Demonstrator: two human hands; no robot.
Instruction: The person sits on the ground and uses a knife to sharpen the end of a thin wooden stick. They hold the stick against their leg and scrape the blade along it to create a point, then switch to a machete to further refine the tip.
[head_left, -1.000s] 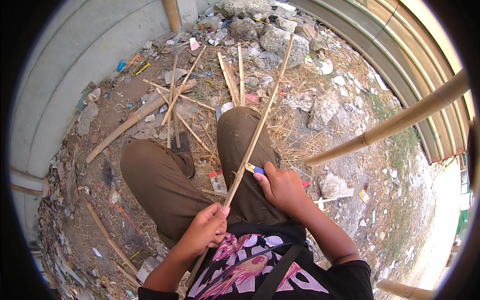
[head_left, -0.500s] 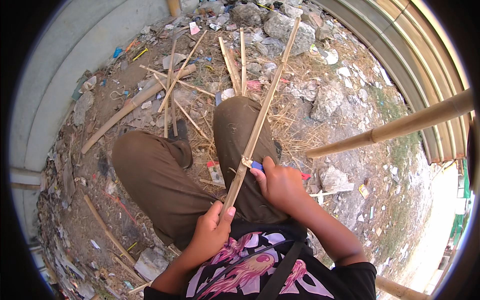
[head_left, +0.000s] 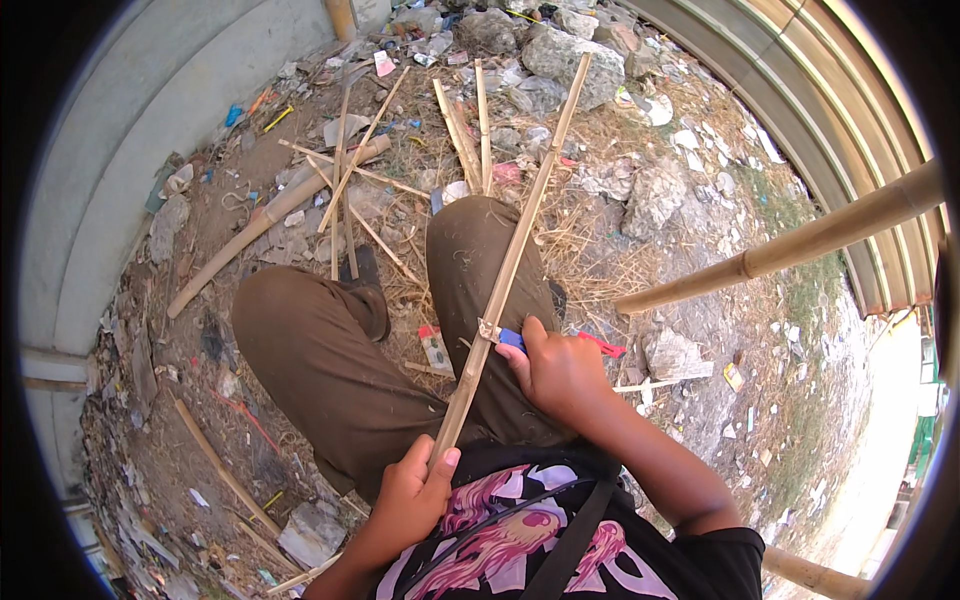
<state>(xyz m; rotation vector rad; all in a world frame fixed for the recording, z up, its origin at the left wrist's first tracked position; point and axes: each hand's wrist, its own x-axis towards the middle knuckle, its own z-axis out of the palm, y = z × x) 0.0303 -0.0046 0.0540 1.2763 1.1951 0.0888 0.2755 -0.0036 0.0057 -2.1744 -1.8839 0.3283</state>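
Note:
A long split-bamboo strip slants across my right thigh, its far end pointing up and to the right. My left hand is closed round its near end, close to my waist, with the thumb lying along the top. In my right hand is a knife whose handle shows blue in front of the fist and red behind it. The knife's front end meets the middle of the strip, where pale curled shavings bunch up. These shavings and the strip largely hide the blade.
Ahead of my feet lie several thin bamboo strips and a thicker bamboo pole. Another pole juts in from the right. Rocks and scattered litter cover the ground. A grey wall curves along the left, corrugated sheeting along the right.
My left hand has drawn back toward my waist, and the bamboo strip has slid the same way. The knife stays at nearly the same spot over my thigh.

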